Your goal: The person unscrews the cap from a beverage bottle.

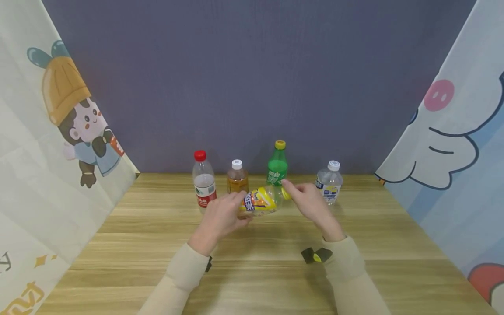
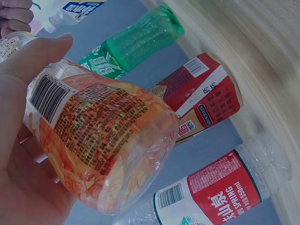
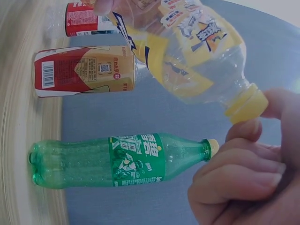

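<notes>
While the left hand (image 1: 223, 213) grips a clear plastic bottle (image 1: 260, 201), the right hand (image 1: 311, 203) pinches its cap (image 3: 246, 104).

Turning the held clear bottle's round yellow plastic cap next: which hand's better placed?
Right, I'd judge: the right hand pinches the round yellow plastic cap, while the left hand grips the clear plastic bottle with the yellow-orange label, likely better for steadying.
</notes>
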{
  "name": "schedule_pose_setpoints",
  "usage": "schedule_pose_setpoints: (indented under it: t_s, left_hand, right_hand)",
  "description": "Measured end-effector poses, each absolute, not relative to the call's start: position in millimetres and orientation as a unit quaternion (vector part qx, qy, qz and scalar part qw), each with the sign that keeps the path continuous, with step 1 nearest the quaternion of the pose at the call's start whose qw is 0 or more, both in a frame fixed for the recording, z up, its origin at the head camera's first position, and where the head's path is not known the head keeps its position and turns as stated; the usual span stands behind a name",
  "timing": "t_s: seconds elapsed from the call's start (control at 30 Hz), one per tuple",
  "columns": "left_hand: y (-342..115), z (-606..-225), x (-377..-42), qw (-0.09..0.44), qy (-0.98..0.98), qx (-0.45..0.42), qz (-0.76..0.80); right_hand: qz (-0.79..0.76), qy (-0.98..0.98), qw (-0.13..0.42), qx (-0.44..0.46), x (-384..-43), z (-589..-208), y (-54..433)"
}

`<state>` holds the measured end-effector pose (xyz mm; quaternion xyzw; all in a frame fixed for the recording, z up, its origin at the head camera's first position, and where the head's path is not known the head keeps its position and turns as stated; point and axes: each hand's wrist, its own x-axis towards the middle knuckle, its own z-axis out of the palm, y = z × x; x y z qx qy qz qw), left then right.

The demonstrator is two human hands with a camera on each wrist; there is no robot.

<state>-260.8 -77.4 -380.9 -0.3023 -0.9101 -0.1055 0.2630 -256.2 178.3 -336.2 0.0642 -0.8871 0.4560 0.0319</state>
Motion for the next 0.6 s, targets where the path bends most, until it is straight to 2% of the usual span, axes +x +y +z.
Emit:
schedule_pose_setpoints:
  t_s: [0.37,0.6]
  left_hand:
    - [-77.3,-381.1,-262.2,0.254,-0.912,-0.301,-0.115]
    - [-78.9,-381.3,-263.4,0.257,-0.912,-0.299,-0.11]
  right_hand:
    - [0.451,-0.883,0.043,0.122,-258.0,-338.9,183.6]
    - [0.453,-0.885,0.049,0.102,-258.6,-338.2,182.2]
